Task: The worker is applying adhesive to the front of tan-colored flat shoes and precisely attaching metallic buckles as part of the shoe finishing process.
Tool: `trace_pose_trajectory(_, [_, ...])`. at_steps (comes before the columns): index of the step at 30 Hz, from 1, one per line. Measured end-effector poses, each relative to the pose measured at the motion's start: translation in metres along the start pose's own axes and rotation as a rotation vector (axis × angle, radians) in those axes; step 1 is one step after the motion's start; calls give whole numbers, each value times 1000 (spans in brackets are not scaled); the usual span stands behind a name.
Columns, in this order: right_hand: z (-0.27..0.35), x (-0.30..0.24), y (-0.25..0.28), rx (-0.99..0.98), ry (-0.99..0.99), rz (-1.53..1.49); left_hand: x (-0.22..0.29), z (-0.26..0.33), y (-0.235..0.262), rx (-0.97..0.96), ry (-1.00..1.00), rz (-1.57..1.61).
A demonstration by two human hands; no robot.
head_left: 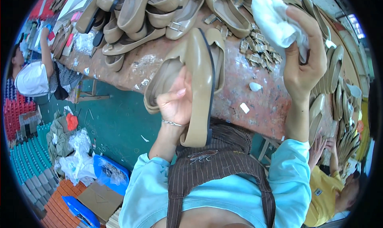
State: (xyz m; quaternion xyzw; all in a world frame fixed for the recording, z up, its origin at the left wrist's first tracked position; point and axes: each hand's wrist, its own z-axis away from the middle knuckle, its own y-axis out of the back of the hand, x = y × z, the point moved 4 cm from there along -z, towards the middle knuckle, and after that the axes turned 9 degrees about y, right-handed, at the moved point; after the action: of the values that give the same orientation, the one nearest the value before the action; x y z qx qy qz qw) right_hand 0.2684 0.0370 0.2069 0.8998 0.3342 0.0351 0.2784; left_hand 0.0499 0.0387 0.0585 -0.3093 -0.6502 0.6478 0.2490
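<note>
My left hand [175, 102] grips a beige flat shoe [195, 84] with a dark sole edge, held over the near edge of the worn reddish workbench [255, 100]. My right hand [305, 58] is raised above the bench and closed around a crumpled white cloth [273, 18]. The cloth is apart from the shoe, up and to its right. A second beige shoe [217, 52] lies on the bench just behind the held one.
Several beige shoes [139, 16] are piled at the bench's far side, with metal buckles [259, 52] beside them. More soles [337, 80] line the right edge. One person [34, 74] sits at left, another in yellow [327, 184] at right. Blue bins [107, 174] stand on the green floor.
</note>
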Motion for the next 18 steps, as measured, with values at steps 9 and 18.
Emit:
trace_pose_trajectory(9, [125,-47,12,378,-837,-628,7,-74,-9,136,-109,-961])
trace_pose_trajectory(18, [204,-102,-3,349,-1234,-940,-42,-86,24,606,393,-2969])
